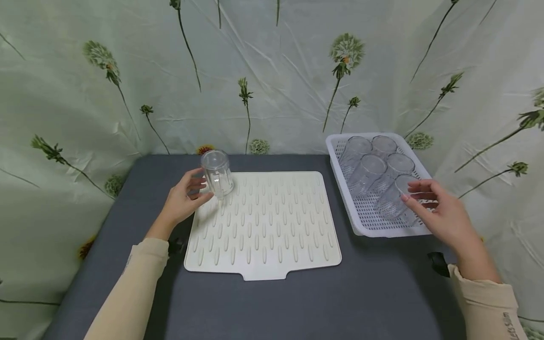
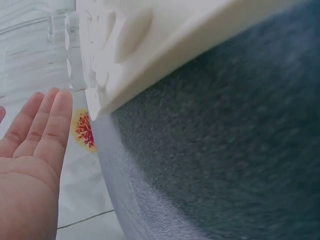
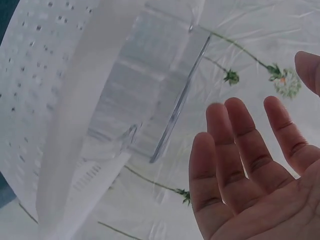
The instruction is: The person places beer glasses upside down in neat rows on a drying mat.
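A clear drinking glass (image 1: 218, 174) stands on the far left corner of a cream ribbed drying mat (image 1: 263, 273). Beside it, on its left, my left hand (image 1: 185, 196) has its fingers extended; in the left wrist view the fingertips (image 2: 62, 102) are apart from the glass. Several more clear glasses (image 1: 367, 172) stand in a white perforated basket (image 1: 359, 222) at the right. Over the basket's right side, my right hand (image 1: 442, 212) is close to the nearest glass (image 1: 395, 198). The right wrist view shows its fingers spread and loosely bent, holding nothing.
Mat and basket lie on a dark grey tabletop (image 1: 310, 302). Close behind the table hangs a pale curtain with a dandelion print (image 1: 280, 94), which also runs along the left and right sides.
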`<state>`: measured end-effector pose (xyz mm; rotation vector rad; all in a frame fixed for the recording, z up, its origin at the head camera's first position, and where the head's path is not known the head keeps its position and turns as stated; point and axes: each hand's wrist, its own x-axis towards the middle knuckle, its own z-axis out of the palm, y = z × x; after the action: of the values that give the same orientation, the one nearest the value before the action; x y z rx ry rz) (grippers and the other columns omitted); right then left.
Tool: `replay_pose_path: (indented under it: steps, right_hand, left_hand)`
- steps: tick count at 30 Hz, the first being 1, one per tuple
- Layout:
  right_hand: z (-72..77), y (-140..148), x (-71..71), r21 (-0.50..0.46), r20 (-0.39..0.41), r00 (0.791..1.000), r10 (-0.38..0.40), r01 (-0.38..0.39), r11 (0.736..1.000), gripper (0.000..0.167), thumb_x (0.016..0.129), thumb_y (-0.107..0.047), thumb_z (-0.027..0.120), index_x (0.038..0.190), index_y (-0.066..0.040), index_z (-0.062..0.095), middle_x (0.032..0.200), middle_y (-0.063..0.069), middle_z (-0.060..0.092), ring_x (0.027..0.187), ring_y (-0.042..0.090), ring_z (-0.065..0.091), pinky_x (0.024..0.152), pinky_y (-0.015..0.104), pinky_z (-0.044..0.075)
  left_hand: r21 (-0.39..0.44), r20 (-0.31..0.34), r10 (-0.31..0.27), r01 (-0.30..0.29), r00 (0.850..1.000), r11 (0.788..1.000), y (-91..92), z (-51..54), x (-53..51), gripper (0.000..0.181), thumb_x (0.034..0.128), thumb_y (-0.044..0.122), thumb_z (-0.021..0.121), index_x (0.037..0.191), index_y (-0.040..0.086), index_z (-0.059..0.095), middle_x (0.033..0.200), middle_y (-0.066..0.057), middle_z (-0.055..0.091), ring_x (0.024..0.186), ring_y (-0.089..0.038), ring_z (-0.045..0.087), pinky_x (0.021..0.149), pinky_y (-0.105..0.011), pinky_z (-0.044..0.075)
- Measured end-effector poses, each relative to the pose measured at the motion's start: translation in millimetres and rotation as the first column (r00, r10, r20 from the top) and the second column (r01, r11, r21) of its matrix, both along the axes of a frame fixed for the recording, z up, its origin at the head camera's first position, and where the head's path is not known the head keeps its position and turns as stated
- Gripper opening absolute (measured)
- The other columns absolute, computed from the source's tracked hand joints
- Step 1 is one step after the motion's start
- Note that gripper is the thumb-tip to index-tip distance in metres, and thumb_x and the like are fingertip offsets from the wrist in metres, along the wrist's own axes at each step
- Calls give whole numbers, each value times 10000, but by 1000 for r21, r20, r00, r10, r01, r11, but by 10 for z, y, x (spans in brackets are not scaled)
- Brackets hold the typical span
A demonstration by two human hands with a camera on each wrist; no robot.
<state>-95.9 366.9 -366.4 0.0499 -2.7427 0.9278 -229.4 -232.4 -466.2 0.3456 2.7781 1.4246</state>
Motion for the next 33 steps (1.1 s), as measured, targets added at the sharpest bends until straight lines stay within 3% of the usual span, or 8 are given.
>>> replay_pose_path:
  steps: [3,8,12,18,22,25,28,33]
  right_hand:
    - [8,78,-48,7,13,1000,-23,23,1000,439,1045,-268,707,1392,-22,596,1242,-9,653,999,-241,473,793,-15,400]
    - [-11,195,-113,34,40,998,-46,45,998,509,1047,-309,699,1433,1,581,1373,271,629,1031,-237,399,785,36,378]
    - [-36,278,-173,59,72,996,-52,47,997,556,1046,-341,697,1464,2,568,1418,310,588,1065,-198,365,772,96,360]
    - [-55,372,-266,67,157,987,-36,26,997,630,1055,-380,679,1524,4,508,1519,327,515,1273,357,524,778,157,348]
    - [-55,422,-304,71,216,976,-34,19,997,704,1060,-409,661,1566,30,445,1568,372,437,1361,584,448,965,491,521]
    - [-65,443,-325,80,245,969,-38,19,997,750,1059,-430,653,1579,52,410,1583,397,401,1372,658,420,995,811,401]
    - [-86,464,-342,84,257,966,-33,12,996,778,1055,-434,656,1585,70,389,1585,404,400,1369,669,424,1008,826,386]
    - [-127,493,-372,75,290,957,-14,-8,997,838,1049,-440,669,1612,79,329,1596,419,372,1372,672,413,1018,825,391]
  left_hand:
    - [9,-14,-2,2,1000,1000,3,-7,66,799,1013,258,771,1674,172,330,1541,-237,565,1386,-437,602,1117,-609,534]
    - [27,-34,7,-6,999,1000,14,-3,186,769,1015,249,769,1657,150,358,1506,-224,591,1359,-436,627,1102,-614,543]
    - [33,-48,9,-8,999,999,19,8,284,768,1008,243,778,1647,128,369,1487,-220,599,1332,-440,644,1085,-620,553]
    - [45,-86,1,3,996,999,6,29,450,756,990,184,794,1629,107,398,1442,-227,624,1255,-435,684,1012,-598,591]
    - [57,-105,9,-3,994,998,6,39,534,743,984,156,796,1620,115,415,1418,-219,633,1226,-407,695,972,-474,628]
    - [70,-108,16,-8,994,997,-1,35,588,739,987,141,790,1623,127,413,1415,-225,628,1219,-400,687,941,-271,624]
    - [78,-106,17,-9,994,997,-6,23,648,741,992,145,786,1629,137,407,1417,-229,628,1213,-387,682,914,-139,577]
    - [96,-109,29,-18,994,995,-10,14,773,746,987,136,792,1628,155,411,1414,-221,633,1209,-291,685,924,-136,572]
